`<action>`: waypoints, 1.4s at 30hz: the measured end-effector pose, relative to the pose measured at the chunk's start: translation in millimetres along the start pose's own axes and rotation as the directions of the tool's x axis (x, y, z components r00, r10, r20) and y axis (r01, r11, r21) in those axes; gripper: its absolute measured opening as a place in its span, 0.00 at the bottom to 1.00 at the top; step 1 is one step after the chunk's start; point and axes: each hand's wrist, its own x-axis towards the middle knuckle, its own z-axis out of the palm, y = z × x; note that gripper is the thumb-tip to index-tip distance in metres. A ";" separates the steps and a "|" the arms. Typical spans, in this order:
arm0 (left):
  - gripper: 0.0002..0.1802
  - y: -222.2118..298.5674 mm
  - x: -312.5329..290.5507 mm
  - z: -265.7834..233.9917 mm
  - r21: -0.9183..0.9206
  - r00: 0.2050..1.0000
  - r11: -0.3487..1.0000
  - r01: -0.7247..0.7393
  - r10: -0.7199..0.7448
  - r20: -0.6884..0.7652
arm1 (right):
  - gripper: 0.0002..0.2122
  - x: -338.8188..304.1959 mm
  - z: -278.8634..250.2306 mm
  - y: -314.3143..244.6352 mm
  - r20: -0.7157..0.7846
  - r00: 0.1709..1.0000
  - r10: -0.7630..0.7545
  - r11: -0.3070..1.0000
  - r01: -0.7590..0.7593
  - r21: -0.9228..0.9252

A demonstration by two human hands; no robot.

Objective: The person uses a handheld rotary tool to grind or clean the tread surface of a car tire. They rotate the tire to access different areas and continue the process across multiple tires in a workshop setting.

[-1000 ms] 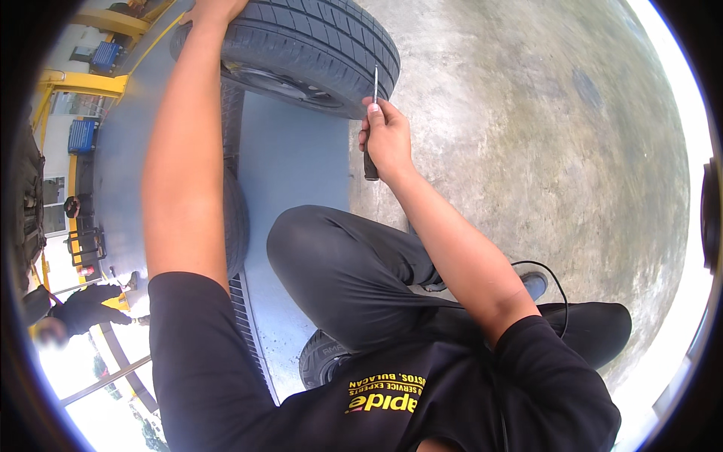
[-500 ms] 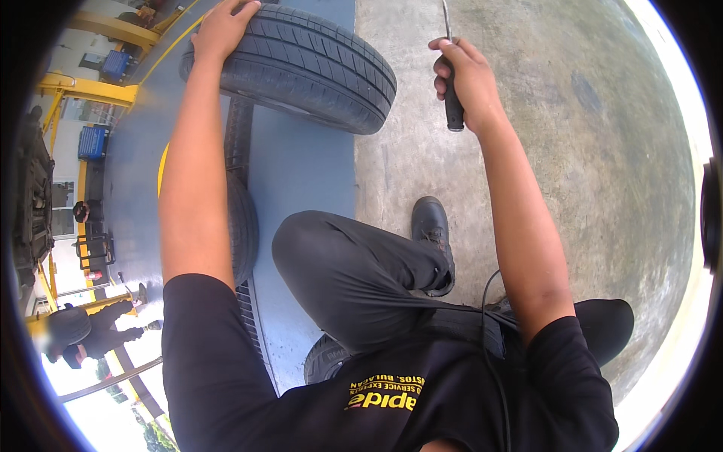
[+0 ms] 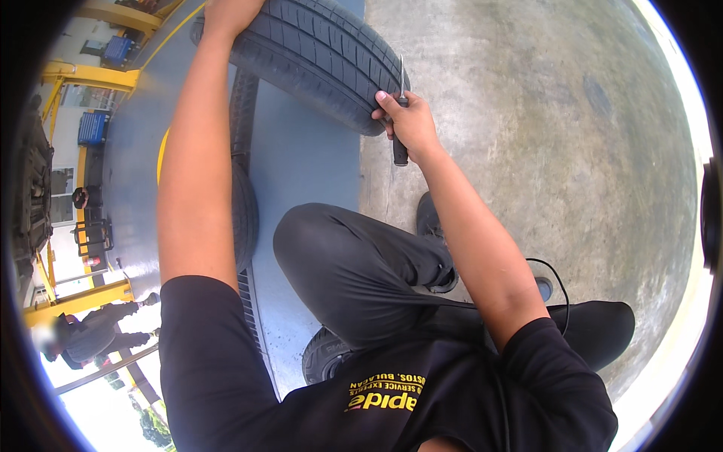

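Observation:
A black tire (image 3: 324,56) stands tilted in front of me, its tread toward me. My left hand (image 3: 232,13) grips its upper left edge, with the fingertips cut off by the top of the picture. In my right hand (image 3: 414,124) is a screwdriver (image 3: 401,153) with a black handle, its thin metal shaft pointing away from me. The fingers wrap round the handle, and the thumb lies close to the tread at the tire's right end. The shaft overlaps the tire's right edge; whether it touches the rubber I cannot tell.
Another tire (image 3: 244,218) lies beside my left forearm, and one more (image 3: 324,358) sits by my knee. A floor grate (image 3: 248,316) runs along the blue floor. Yellow lift posts (image 3: 90,74), a blue box (image 3: 93,128) and another person (image 3: 94,339) are at the far left.
My right hand has moved left with the screwdriver, from over the bare concrete to the tire's right end. The tire has tilted and shifted slightly, with my left hand still on it.

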 end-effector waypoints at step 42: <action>0.20 -5.5 -11.0 -7.2 0.018 0.997 0.997 0.078 -0.079 0.011 | 0.09 -26.9 -26.4 -61.3 0.230 0.951 -0.207 0.063 0.247 -0.967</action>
